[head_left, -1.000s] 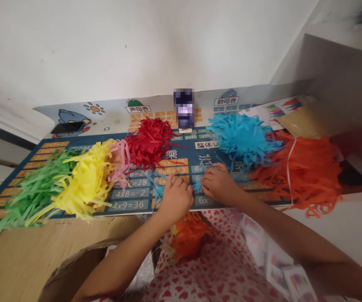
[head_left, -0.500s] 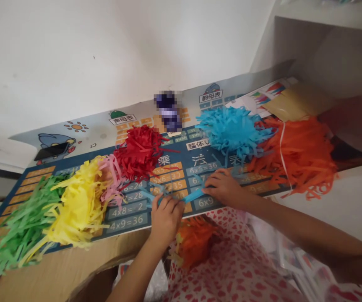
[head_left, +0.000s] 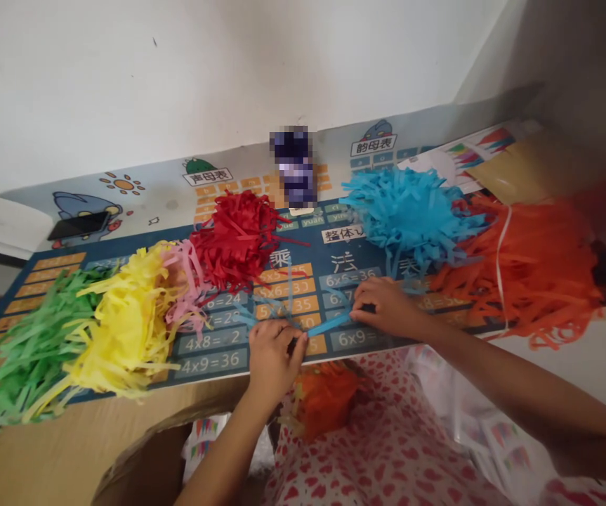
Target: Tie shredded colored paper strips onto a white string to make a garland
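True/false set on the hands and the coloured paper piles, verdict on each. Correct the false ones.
1. Both the left hand and the right hand grip the blue strip. True.
2. The yellow pile overlaps the green pile. True.
3. The white string crosses the green pile. False: it crosses the large orange pile.
4. The red pile lies between the pink pile and the blue pile. True.
5. The small orange bunch sits on top of the mat. False: it is below the mat's near edge, against the heart-print cloth.
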`<state>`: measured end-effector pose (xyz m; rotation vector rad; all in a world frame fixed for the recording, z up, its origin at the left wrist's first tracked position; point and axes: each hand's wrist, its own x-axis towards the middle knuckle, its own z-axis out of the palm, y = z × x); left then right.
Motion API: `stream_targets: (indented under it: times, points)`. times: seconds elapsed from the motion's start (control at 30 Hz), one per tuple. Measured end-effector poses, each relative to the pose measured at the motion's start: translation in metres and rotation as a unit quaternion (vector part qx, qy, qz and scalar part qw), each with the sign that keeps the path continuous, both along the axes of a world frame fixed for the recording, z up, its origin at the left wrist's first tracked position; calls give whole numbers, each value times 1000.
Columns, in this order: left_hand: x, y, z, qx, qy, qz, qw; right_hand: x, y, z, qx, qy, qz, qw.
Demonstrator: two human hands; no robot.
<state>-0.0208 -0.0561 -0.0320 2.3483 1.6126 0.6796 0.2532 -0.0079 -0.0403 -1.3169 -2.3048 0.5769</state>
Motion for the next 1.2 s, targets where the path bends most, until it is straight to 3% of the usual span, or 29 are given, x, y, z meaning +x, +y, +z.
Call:
stream_targets:
  times: [0.4, 0.57, 0.63, 0.77, 1.0, 1.2]
  points:
    - [9, 8, 9, 2, 102, 8, 995, -15, 3, 14, -14, -111, -46, 993]
    - [13, 3, 11, 104, 159, -162, 968, -12, -8, 18, 168, -97, 54, 979]
    - [17, 2, 10, 125, 176, -186, 958, -11, -11, 17, 222, -97, 103, 965]
    - [31, 6, 13, 134, 183, -171, 959, -15, -8, 9, 297, -113, 140, 938]
    - [41, 13, 12, 155, 174, -161, 959, -26, -5, 8, 239, -90, 96, 962]
    - [38, 13, 2, 187, 155, -130, 961, -39, -20, 10, 306, -120, 90, 940]
